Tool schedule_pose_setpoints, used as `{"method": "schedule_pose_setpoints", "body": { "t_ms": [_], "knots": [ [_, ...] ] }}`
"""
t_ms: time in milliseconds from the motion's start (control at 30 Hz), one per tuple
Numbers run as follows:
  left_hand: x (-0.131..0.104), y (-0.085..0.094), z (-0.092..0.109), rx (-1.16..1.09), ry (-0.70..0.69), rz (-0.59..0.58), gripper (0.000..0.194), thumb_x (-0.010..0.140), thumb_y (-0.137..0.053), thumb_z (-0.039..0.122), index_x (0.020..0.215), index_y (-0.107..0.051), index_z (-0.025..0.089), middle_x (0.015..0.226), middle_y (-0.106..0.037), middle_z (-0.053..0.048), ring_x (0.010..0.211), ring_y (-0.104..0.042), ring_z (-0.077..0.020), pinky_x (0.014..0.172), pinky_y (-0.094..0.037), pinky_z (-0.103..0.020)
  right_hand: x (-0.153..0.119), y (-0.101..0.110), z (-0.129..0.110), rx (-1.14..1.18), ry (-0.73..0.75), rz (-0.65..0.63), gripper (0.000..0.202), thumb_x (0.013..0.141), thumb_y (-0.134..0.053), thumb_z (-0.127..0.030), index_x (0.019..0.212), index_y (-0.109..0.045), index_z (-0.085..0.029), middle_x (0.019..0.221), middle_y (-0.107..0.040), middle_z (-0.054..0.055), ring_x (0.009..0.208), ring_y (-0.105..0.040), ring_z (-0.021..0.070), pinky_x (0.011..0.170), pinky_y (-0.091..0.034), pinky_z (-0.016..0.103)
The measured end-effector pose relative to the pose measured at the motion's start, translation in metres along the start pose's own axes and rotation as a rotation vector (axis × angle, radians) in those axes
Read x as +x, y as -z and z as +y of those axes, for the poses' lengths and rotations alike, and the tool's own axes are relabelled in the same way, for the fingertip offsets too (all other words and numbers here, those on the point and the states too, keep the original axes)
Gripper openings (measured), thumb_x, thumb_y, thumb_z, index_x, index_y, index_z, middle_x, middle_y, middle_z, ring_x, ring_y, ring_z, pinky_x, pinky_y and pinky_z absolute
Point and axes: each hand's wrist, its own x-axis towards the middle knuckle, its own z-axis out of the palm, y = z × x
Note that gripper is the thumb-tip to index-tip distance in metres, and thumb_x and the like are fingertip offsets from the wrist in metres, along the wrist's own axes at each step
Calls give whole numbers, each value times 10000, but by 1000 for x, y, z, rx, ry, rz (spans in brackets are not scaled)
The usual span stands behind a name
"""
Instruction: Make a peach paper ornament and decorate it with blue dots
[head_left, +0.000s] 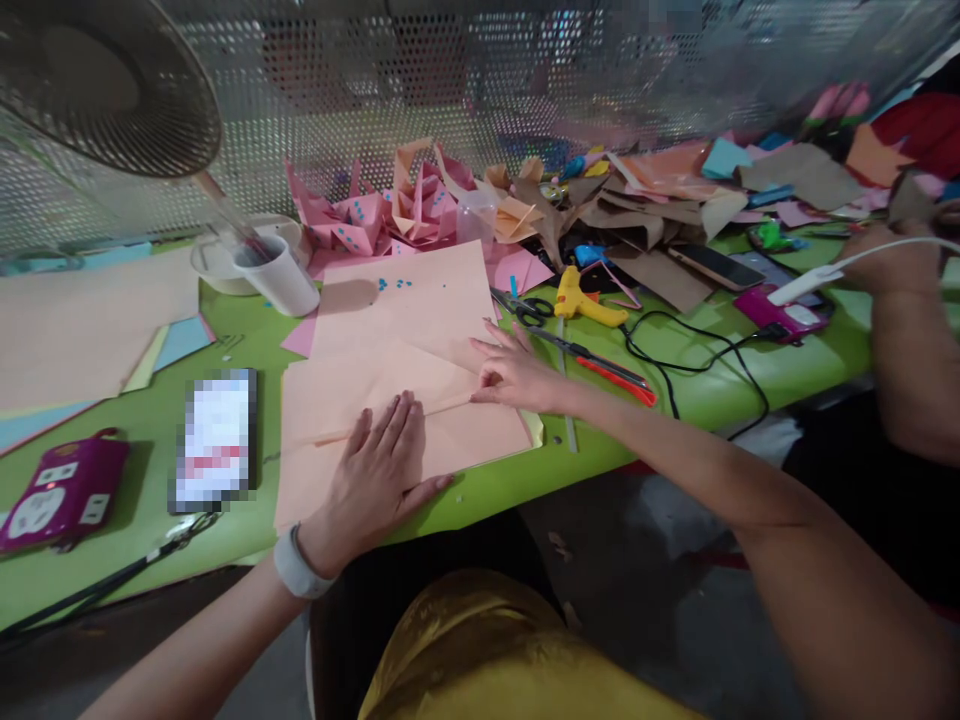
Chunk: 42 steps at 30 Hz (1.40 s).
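My left hand (381,460), with a pale band on the wrist, lies flat with fingers stretched over a peach paper sheet (427,368) that has a folded edge. At the right end of that fold, my right hand (519,372) pinches the paper between thumb and index finger, its other fingers raised. Beneath lies a stack of peach paper (480,440), a yellowish sheet showing at its right corner. Behind it another peach sheet (405,300) carries small blue pieces (394,284). To the right of my right hand lie scissors (529,308) and a cutter knife (611,368).
A yellow glue gun (585,300) with a black cord lies right of the scissors. Folded pink paper shapes (360,215) and brown scraps (637,215) crowd the back. Left are a phone (216,440), purple power sockets (67,490), a white cup (279,278) and a fan (112,80). Another person's arm (911,330) is at right.
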Motion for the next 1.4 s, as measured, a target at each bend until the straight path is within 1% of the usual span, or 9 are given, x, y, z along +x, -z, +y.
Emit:
{"method": "schedule_pose_setpoints", "body": {
  "t_ms": [233,400,667,1000,1100,1167,1233,1300,1400],
  "knots": [
    [0,1,1,-16,7,-15,859,926,-282,675,1533,-194,73,1539,-327,-219,1439,-291,-332,1153,-230,-535,-1,1,10,-65,27,8,408,894,-563,-530,690,-656,-190,1520,-415,90,1501,-30,307,1173,-17,640],
    [1,4,2,-24,6,-12,811,931,-358,637,1559,-144,169,1566,-305,-161,1452,-265,-318,1171,-208,-516,-1,-1,12,-63,37,26,382,890,-568,-522,687,-658,-210,1518,-422,47,1502,-61,299,1174,-50,646],
    [2,6,1,0,12,-59,809,919,-328,671,1514,-297,125,1558,-306,-192,1442,-284,-339,1157,-237,-526,-5,0,8,-133,25,68,391,883,-575,-527,694,-673,-199,1473,-481,79,1488,-142,321,1174,-48,650],
    [1,4,2,-5,12,-27,806,918,-306,682,1506,-314,130,1543,-341,-188,1440,-293,-325,1158,-237,-519,-14,-3,27,-246,51,190,457,904,-523,-555,661,-686,-204,1404,-555,86,1467,-221,326,1183,-96,637],
    [1,4,1,-5,13,-20,796,926,-291,673,1509,-304,131,1548,-334,-183,1448,-280,-315,1163,-225,-514,-21,1,23,-275,-26,307,454,933,-488,-517,669,-684,-204,1364,-588,96,1442,-286,336,1161,-169,660],
    [0,3,1,-7,18,-18,797,925,-289,676,1508,-306,134,1552,-325,-183,1444,-286,-318,1163,-222,-516,-29,2,8,-277,-90,426,429,961,-449,-480,775,-705,-190,1362,-588,112,1425,-331,319,1165,-204,632],
    [0,2,1,-5,21,-28,815,915,-298,688,1502,-320,122,1554,-315,-193,1441,-289,-333,1158,-226,-527,-36,-2,-16,-271,-55,468,409,985,-408,-440,981,-708,-164,1411,-543,125,1431,-329,283,1194,-184,579],
    [0,2,0,0,16,-35,823,914,-297,689,1497,-328,109,1553,-308,-203,1442,-283,-341,1153,-233,-536,-38,-13,-39,-248,89,386,451,978,-411,-478,1199,-643,-160,1482,-463,116,1458,-271,263,1207,-164,552],
    [0,2,0,11,-5,-29,804,930,-268,670,1494,-330,100,1550,-306,-212,1441,-285,-342,1143,-244,-544,-36,-34,-57,-221,298,175,723,932,-395,-626,1408,-470,-87,1546,-339,158,1470,-237,257,1213,-203,471]
  ]
}}
